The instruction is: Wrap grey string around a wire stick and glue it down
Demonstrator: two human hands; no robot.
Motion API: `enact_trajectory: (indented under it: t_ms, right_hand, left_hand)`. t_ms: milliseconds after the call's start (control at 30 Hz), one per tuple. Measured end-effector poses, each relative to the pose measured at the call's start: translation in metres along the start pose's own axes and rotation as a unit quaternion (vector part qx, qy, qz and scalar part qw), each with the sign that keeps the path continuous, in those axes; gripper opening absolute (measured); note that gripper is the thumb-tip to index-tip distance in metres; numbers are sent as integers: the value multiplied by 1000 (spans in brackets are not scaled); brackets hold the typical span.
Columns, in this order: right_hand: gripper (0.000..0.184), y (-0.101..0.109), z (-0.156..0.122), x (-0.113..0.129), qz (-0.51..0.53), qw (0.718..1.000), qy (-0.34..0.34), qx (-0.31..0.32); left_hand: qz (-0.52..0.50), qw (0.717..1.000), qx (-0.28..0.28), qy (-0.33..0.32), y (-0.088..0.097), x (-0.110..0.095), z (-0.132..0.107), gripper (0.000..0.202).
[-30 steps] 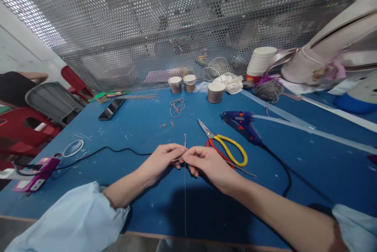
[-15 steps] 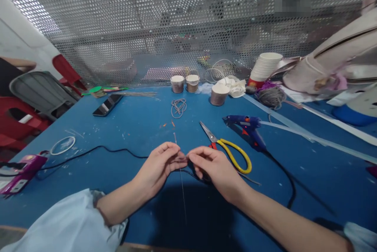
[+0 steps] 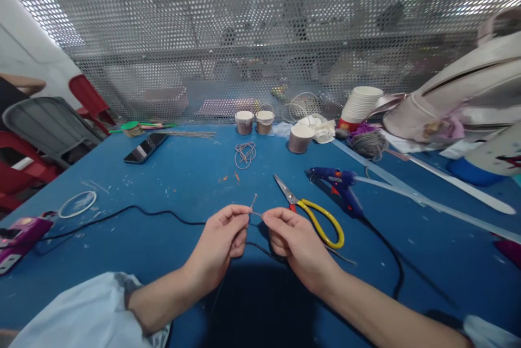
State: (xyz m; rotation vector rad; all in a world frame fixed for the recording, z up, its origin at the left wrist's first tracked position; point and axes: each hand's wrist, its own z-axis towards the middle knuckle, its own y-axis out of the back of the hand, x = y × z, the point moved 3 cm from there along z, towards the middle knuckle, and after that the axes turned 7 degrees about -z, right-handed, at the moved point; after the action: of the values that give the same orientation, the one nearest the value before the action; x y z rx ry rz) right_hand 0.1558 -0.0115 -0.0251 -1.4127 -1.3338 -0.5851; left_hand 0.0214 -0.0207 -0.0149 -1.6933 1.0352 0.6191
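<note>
Centrally, two hands (image 3: 222,236) (image 3: 296,236), one strand (image 3: 256,214) between

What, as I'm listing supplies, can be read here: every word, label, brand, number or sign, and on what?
No text can be read.
Blue plastic glue gun: any lettering too small.
Stack of white paper cups, red at the base: any print too blurred.
Purple-and-white boxy power strip: any marking too blurred.

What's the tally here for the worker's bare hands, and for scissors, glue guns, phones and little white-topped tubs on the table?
Hands: 2 (left hand, right hand)
Scissors: 1
Glue gun: 1
Phone: 1
White-topped tubs: 3
Total: 8
</note>
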Motion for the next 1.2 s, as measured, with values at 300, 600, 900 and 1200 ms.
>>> enact_trajectory:
  t_ms: [300,600,900,1200]
  right_hand:
    - [29,1,2,0,10,1000,-4,-26]
    - [29,0,2,-2,13,1000,-4,-8]
    - [29,-3,1,-3,22,1000,-4,2]
    - [30,-3,1,-1,-45,999,8,13]
  left_hand:
    - [5,1000,6,-11,0,-2,-2,22]
    - [-19,1000,17,14,-2,0,1,30]
    - [-17,998,41,41,-3,3,2,28]
    - [1,999,28,22,-3,2,3,30]
